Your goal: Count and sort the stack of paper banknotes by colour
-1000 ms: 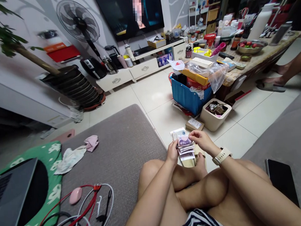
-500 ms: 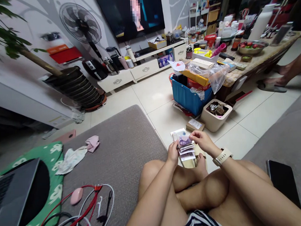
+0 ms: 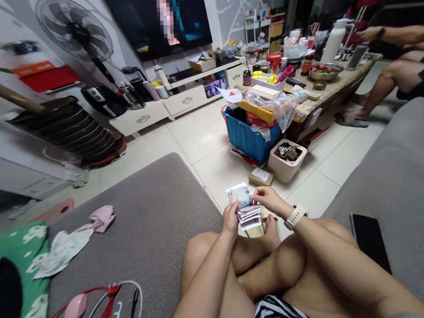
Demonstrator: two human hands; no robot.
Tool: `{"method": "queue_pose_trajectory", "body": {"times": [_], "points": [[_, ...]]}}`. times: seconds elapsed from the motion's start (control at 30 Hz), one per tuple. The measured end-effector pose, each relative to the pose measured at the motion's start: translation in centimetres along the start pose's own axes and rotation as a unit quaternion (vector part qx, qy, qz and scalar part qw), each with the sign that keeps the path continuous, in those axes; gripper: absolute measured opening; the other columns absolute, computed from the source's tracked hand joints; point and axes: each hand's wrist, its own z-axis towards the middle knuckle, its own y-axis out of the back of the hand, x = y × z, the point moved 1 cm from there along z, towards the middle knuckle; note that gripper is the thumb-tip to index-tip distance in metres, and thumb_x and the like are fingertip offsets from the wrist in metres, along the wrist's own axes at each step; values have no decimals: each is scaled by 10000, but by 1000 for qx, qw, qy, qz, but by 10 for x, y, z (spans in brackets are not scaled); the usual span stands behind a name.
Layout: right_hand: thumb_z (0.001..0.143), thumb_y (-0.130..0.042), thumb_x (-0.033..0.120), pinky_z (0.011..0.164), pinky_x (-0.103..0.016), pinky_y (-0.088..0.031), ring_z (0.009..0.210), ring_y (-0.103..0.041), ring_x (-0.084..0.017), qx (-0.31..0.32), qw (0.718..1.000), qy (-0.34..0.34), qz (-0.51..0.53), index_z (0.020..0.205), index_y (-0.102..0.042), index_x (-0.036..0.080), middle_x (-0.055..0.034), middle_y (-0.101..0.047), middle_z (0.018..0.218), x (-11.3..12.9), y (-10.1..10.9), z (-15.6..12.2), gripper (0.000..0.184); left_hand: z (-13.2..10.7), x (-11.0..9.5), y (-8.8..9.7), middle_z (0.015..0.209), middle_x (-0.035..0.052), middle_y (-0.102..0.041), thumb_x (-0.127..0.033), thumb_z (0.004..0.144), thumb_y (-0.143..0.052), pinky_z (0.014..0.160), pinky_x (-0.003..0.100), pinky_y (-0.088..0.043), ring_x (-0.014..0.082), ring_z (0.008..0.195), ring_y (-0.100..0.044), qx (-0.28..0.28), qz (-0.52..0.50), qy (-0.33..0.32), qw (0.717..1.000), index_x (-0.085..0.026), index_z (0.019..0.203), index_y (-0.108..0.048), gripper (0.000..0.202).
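A wad of banknotes (image 3: 249, 214) is gripped by my left hand (image 3: 231, 219), with my thumb over its left side. A bluish-grey note (image 3: 240, 195) faces up at the top, and purplish notes fan down below it. My right hand (image 3: 270, 199) pinches with thumb and forefinger at the right edge of the bluish-grey note. Whether it grips one note or more, I cannot tell. A pale-strapped watch (image 3: 296, 216) is on my right wrist. Both hands are above my crossed legs.
A phone (image 3: 370, 241) lies on the sofa at my right. Left are a pink case (image 3: 75, 309), cables (image 3: 111, 301) and cloths (image 3: 67, 245). Ahead stand a bin (image 3: 285, 168), a blue basket (image 3: 251, 138) and a cluttered table (image 3: 310, 97). Another person's leg (image 3: 383, 85) shows at right.
The purple note that faced up between my hands has gone down onto the lower notes, and a bluish-grey one now shows. My view has turned right, showing more of the other person.
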Motion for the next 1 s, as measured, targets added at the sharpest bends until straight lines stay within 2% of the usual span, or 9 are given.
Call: {"method": "queue_pose_trajectory", "body": {"times": [0.17, 0.33, 0.63, 1.0], "points": [[651, -751, 466, 588, -259, -386, 605, -528, -147, -50, 999, -17, -7, 727, -564, 198, 13, -602, 634, -6, 3, 4, 336, -2, -4, -3, 665, 22, -703, -385, 552, -831, 715, 319, -481, 214, 682, -671, 22, 0, 20, 1000, -148, 735, -683, 334], [739, -664, 410, 641, -268, -408, 638, -549, -147, -58, 998, -9, -30, 698, -574, 190, -2, -625, 658, -2, 3, 4, 240, -5, -6, -7, 734, 53, -740, -350, 537, -843, 784, 347, -498, 251, 768, -702, 47, -8, 29, 998, -125, 848, -714, 405], [781, -656, 375, 612, -266, -389, 616, -556, -149, -76, 994, -24, -73, 654, -584, 189, -7, -644, 631, 4, 6, 1, 237, -3, -7, -5, 701, 25, -724, -341, 520, -843, 724, 322, -503, 221, 701, -688, 12, -3, 35, 999, -139, 797, -689, 376], [770, -678, 338, 632, -267, -416, 633, -571, -151, -65, 996, -11, -52, 670, -601, 187, -11, -653, 647, -4, 6, 6, 197, 1, -3, -3, 739, 38, -740, -363, 522, -849, 722, 327, -506, 230, 704, -696, 23, -3, 35, 999, -136, 827, -697, 409]]}}
